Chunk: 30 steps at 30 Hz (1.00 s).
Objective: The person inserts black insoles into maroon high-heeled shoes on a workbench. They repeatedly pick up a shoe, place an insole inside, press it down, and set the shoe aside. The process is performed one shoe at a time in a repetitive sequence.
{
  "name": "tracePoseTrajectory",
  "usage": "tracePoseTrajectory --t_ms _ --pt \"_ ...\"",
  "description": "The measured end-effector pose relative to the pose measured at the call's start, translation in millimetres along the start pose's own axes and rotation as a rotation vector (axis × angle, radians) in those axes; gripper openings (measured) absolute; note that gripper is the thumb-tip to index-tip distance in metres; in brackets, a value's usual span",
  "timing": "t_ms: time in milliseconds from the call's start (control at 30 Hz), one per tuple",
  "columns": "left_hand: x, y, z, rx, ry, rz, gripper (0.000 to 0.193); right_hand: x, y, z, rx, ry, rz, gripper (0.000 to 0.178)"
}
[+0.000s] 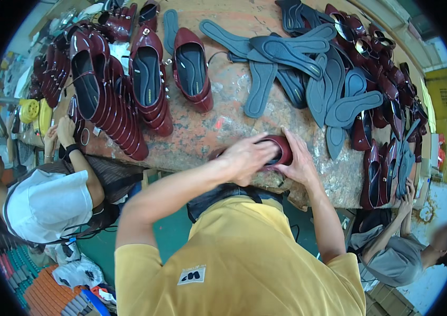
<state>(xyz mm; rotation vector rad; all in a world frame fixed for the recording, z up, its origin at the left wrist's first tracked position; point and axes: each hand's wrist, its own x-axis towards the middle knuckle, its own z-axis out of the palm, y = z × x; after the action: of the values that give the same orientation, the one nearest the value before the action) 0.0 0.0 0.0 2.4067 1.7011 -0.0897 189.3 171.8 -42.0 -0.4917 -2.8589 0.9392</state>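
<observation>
A glossy dark red shoe (285,149) lies at the table's near edge, in front of my body. My right hand (301,160) wraps its rounded back end, the thumb on the near side and the fingers along the far side. Reaching over from the left, my left hand (249,158) is closed at the shoe, its fingertips inside the opening; motion smears it slightly. The shoe's toe is mostly hidden under that hand and forearm. Beyond my hands lies a loose pile of grey-blue insoles (289,52).
The worn table (223,124) carries stacked dark red shoes (110,116) at left and more shoes (373,174) at right. One person in a white shirt (50,200) works at left; another in a grey shirt (397,255) reaches toward insoles at right.
</observation>
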Motion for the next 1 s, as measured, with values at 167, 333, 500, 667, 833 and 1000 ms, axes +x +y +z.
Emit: tracePoseTrajectory --t_ms 167,333,500,667,833,1000 --pt "-20.8 14.5 -0.3 -0.01 0.237 -0.088 0.075 -1.0 0.1 -9.5 -0.002 0.038 -0.017 0.125" --pt "-94.8 2.7 -27.8 -0.738 0.366 -0.682 0.089 1.2 -21.7 -26.2 -0.068 0.024 -0.294 0.075" --pt "-45.2 0.8 -98.1 -0.779 0.874 -0.244 0.07 22.5 -66.2 -78.2 -0.632 -0.415 -0.173 0.041" --pt "3.5 10.7 -123.1 -0.671 0.859 0.052 0.075 18.8 -40.1 -104.5 -0.255 -0.344 -0.293 0.077" --pt "-56.0 -0.4 -103.6 -0.618 0.773 -0.138 0.075 29.4 -57.4 -98.6 -0.7 -0.789 -0.219 0.042" --pt "-124.3 0.6 28.8 -0.769 0.605 -0.537 0.016 144.6 -31.2 -115.0 -0.112 0.159 -0.335 0.045"
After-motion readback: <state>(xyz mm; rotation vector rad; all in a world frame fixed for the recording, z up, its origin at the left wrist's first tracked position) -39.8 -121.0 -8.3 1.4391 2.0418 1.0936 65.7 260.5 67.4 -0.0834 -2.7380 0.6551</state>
